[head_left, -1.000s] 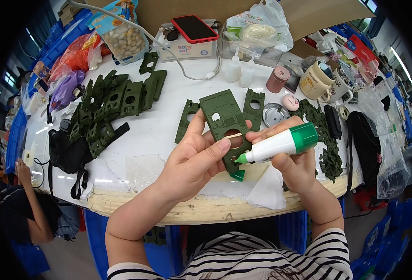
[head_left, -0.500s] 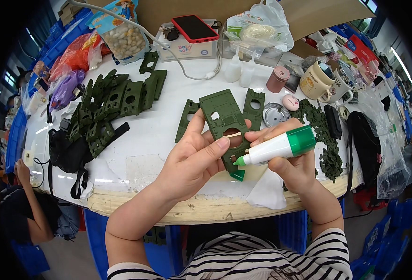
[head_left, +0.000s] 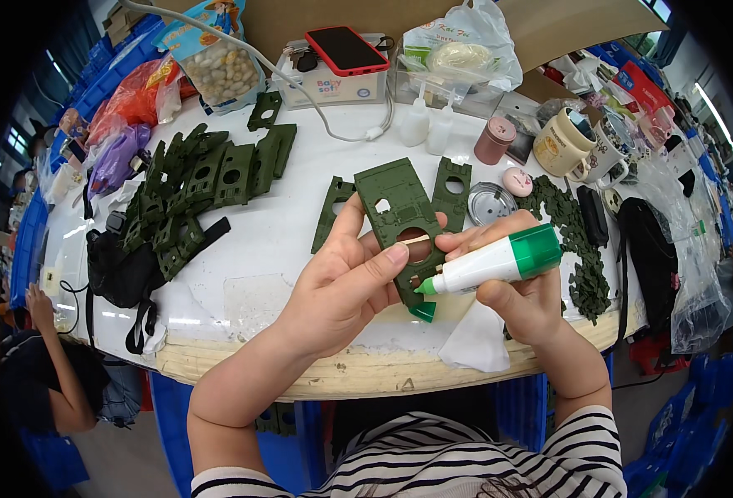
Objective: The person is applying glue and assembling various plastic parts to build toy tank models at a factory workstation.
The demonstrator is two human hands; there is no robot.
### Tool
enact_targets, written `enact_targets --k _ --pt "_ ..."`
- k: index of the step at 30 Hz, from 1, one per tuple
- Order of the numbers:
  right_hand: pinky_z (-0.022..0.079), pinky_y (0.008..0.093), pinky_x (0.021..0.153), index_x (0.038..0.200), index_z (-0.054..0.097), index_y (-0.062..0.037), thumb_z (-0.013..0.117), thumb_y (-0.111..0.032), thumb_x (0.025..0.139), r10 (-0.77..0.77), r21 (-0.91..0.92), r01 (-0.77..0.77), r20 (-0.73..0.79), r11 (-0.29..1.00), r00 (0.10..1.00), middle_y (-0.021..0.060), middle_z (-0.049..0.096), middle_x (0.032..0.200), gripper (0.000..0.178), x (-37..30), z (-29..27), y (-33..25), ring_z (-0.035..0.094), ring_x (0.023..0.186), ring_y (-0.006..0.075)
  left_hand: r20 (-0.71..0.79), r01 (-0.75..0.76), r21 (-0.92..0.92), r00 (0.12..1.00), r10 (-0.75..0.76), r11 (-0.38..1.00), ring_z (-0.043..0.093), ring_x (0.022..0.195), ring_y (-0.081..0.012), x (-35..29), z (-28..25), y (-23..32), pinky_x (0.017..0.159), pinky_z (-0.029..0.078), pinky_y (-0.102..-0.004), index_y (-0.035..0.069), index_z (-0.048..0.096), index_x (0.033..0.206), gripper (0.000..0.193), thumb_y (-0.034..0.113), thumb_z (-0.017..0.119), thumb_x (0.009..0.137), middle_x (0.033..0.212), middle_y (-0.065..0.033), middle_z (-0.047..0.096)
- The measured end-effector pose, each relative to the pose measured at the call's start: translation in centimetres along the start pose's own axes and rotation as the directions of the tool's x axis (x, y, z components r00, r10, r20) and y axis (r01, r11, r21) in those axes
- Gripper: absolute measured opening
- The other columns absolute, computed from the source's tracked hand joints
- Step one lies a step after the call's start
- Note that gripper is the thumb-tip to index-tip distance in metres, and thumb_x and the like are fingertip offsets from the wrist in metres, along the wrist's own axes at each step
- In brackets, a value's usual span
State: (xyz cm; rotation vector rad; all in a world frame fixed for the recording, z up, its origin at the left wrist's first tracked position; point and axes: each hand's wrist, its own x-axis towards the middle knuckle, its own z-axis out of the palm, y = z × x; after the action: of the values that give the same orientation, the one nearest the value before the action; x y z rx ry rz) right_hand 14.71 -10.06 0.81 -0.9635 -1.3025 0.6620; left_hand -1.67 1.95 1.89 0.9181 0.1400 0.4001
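My left hand (head_left: 333,282) is closed on a dark green plastic model hull plate (head_left: 393,192), tilted over the table, its thumb beside the round hole. My right hand (head_left: 526,303) grips a white glue bottle (head_left: 483,264) with a green base. The bottle's green nozzle points left and meets the plate's lower end, near a small opening; whether glue is coming out cannot be seen. Just below that end shows a green cap-like piece (head_left: 422,312). Two similar green plates lie behind, one on the left (head_left: 331,214) and one on the right (head_left: 452,192).
A heap of green plates (head_left: 209,178) lies at left, beside a black bag (head_left: 122,261). Small green parts (head_left: 586,278) are piled at right, near mugs (head_left: 561,145). A white tissue (head_left: 476,340) rests at the front edge. White squeeze bottles (head_left: 416,124) stand behind.
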Motion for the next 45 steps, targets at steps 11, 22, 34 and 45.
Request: enact_targets --k 11,22,34,45 --pt "0.045 0.0396 0.091 0.11 0.048 -0.0002 0.062 -0.027 0.087 0.131 0.25 -0.103 -0.101 0.963 0.986 0.0121 0.059 0.1 0.038 0.0 -0.2 0.2 0.059 0.1 0.0218 -0.001 -0.005 0.009 1.0 0.005 1.0 0.047 0.122 -0.0307 0.1 0.2 0.1 0.096 0.045 -0.0443 0.01 0.014 0.141 0.057 0.015 0.046 0.094 0.135 -0.0229 0.039" --pt "0.053 0.0365 0.076 0.102 0.042 -0.0005 0.056 -0.036 0.09 0.005 0.008 -0.004 -0.12 1.0 0.993 0.0137 0.058 0.086 0.04 0.8 -0.6 -0.5 0.066 0.085 0.0273 -0.017 0.002 0.037 1.0 -0.001 0.999 0.045 0.123 -0.033 0.0 0.5 0.4 0.097 0.044 -0.0463 0.007 0.015 0.141 0.056 0.014 0.044 0.094 0.134 -0.0254 0.039" --pt "0.048 0.0351 0.089 0.115 0.037 -0.0011 0.055 -0.011 0.091 0.041 0.199 -0.036 -0.019 0.979 0.999 0.0138 0.059 0.104 0.031 0.2 -1.2 -0.2 0.06 0.104 0.0245 -0.012 -0.001 0.034 1.0 0.001 0.999 0.047 0.122 -0.0308 0.0 0.6 0.4 0.097 0.044 -0.0455 0.006 0.015 0.141 0.056 0.015 0.045 0.094 0.134 -0.0245 0.04" --pt "0.048 0.0347 0.088 0.113 0.039 -0.0005 0.056 -0.011 0.091 0.014 0.175 -0.009 -0.022 0.985 1.0 0.0133 0.06 0.103 0.03 0.3 -1.2 -0.1 0.061 0.102 0.0235 -0.023 0.005 0.043 1.0 -0.004 0.999 0.048 0.121 -0.03 0.0 0.4 0.4 0.096 0.045 -0.045 0.006 0.017 0.141 0.055 0.014 0.044 0.094 0.134 -0.0239 0.04"
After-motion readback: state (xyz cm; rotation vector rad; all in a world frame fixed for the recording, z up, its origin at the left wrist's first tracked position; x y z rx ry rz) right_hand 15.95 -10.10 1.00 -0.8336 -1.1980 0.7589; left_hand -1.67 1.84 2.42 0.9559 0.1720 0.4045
